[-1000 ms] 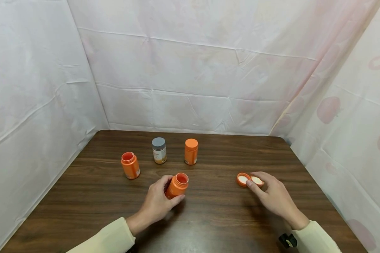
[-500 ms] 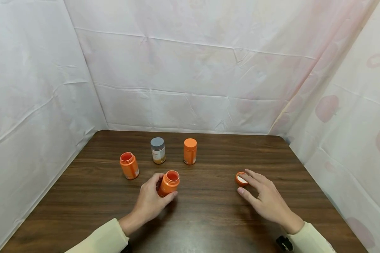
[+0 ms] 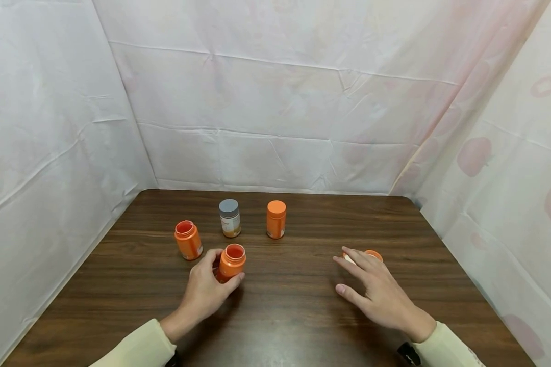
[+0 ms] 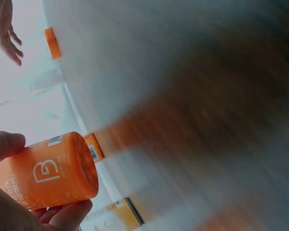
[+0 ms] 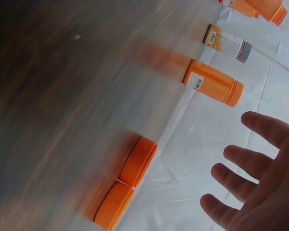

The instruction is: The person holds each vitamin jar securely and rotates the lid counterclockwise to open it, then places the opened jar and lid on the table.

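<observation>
My left hand (image 3: 202, 291) grips an uncapped orange bottle (image 3: 231, 261) round its side, mouth up and slightly tilted. Its base shows in the left wrist view, raised off the table. With fingers spread and nothing held, my right hand (image 3: 378, 293) hovers by two orange caps that lie white inside up; its fingers partly cover them in the head view. Side by side in the right wrist view are one cap (image 5: 138, 162) and the other cap (image 5: 114, 206), fully visible. A second uncapped orange bottle (image 3: 188, 240) stands left of the held one.
Behind the held bottle stand a small bottle with a grey lid (image 3: 230, 219) and a capped orange bottle (image 3: 276, 220). The dark wooden table (image 3: 298, 316) is bounded by white sheeting (image 3: 275, 102) at the back and both sides.
My left hand has carried the uncapped bottle leftward, toward the other open one. My right hand has come off the caps and drifted slightly left with its fingers spreading.
</observation>
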A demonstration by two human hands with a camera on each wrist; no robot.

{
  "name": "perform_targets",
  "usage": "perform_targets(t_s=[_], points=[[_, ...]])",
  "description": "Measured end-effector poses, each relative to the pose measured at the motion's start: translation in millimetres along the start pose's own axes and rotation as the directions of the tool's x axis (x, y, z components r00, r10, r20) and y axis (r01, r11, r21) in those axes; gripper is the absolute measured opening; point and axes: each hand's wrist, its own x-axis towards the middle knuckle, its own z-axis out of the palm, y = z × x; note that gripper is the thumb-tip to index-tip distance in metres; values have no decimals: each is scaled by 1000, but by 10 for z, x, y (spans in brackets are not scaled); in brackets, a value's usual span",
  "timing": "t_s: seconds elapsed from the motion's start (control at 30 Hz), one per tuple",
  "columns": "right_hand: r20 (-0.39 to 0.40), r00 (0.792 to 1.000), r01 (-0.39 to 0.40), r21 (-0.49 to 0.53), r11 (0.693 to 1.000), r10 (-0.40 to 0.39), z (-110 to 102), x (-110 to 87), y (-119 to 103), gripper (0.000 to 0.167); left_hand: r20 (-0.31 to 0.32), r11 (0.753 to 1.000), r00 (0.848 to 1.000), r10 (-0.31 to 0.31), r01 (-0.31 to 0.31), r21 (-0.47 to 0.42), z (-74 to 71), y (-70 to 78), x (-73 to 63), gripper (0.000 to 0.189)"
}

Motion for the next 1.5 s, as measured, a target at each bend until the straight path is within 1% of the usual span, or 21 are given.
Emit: perform_targets(t_s=[0.13, 0.27, 0.47, 0.6, 0.73, 1.0, 1.27, 1.5], points=[[8, 999, 40, -26, 999, -40, 24, 7, -30, 58, -14, 1000, 1000, -23, 23, 7, -39, -32, 6, 61], [20, 999, 50, -31, 998, -49, 42, 4, -46, 62, -15, 997, 997, -76, 76, 23, -90, -57, 10, 61], [25, 999, 40, -29, 999, -39, 48, -2, -55, 64, 1, 982, 983, -184, 184, 52, -169, -92, 32, 66], [33, 999, 41, -22, 999, -41, 51, -4, -64, 65, -14, 973, 975, -223, 224, 59, -210, -120, 45, 69], [36, 998, 51, -17, 999, -50, 49, -1, -74, 67, -35, 966, 967, -250, 252, 58, -249, -151, 54, 68], [29, 998, 53, -19, 998, -53, 42, -8, -72, 67, -83, 945, 945, -318, 323, 56, -295, -212, 98, 71], [22, 999, 37, -23, 999, -36, 35, -28, -65, 65, -124, 934, 930, -347, 354, 44, -352, -281, 118, 71], [16, 999, 40, -26, 999, -39, 31, -28, -58, 65, -162, 925, 915, -369, 378, 29, -390, -350, 115, 72]])
